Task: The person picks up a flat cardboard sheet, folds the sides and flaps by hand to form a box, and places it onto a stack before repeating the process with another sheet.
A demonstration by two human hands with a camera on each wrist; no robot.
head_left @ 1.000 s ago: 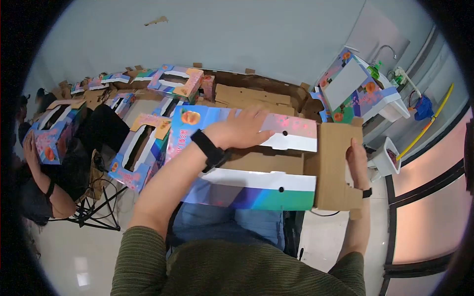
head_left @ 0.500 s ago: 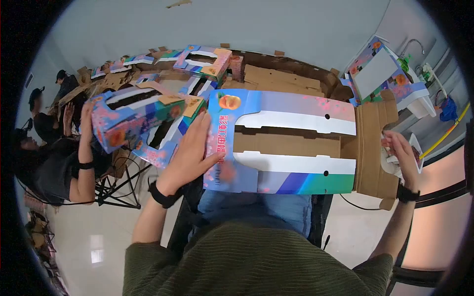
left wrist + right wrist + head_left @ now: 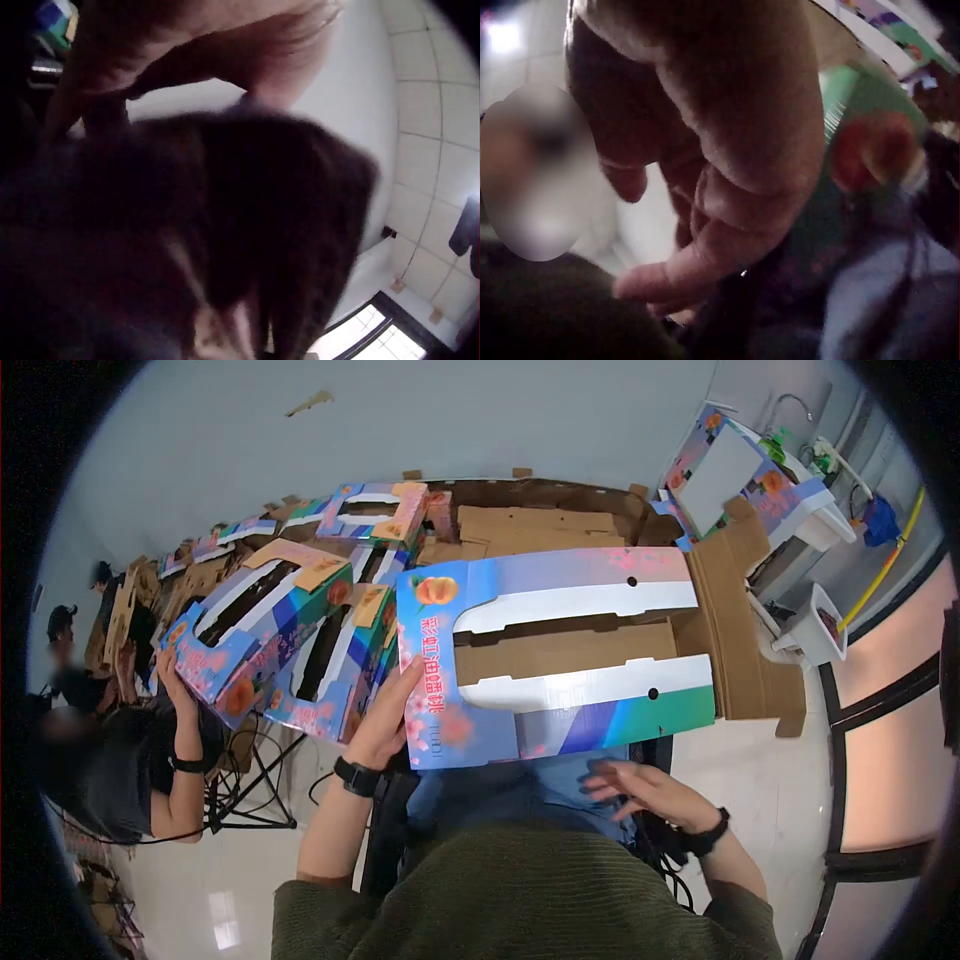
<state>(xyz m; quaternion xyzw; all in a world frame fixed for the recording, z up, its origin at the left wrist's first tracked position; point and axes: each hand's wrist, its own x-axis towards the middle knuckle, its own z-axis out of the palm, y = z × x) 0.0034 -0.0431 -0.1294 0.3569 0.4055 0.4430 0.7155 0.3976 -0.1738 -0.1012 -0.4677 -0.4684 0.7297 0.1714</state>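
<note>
A printed cardboard fruit carton (image 3: 480, 730), blue and pink with peaches, lies across the lap in the head view, with a long slot in its upper face. Its plain brown end flap (image 3: 745, 630) stands out at the right. My left hand (image 3: 385, 720) is at the carton's left end, its fingers extended along that edge. Below the carton's front edge, my right hand (image 3: 655, 795) is apart from it, fingers loosely spread and holding nothing. In the right wrist view, the right hand (image 3: 727, 150) has relaxed fingers, with a green printed panel (image 3: 870, 142) behind.
Left of me, another person's hand (image 3: 180, 685) touches a similar carton (image 3: 265, 600). One more carton (image 3: 330, 670) lies between us. Brown cardboard sheets (image 3: 540, 530) lie behind my carton. A printed carton (image 3: 725, 470) stands at the back right, near a white bin (image 3: 815, 625).
My left hand has gone from the carton's top to its left end. The right hand has let go of the brown end flap and come down to the front. The neighbour's carton has shifted.
</note>
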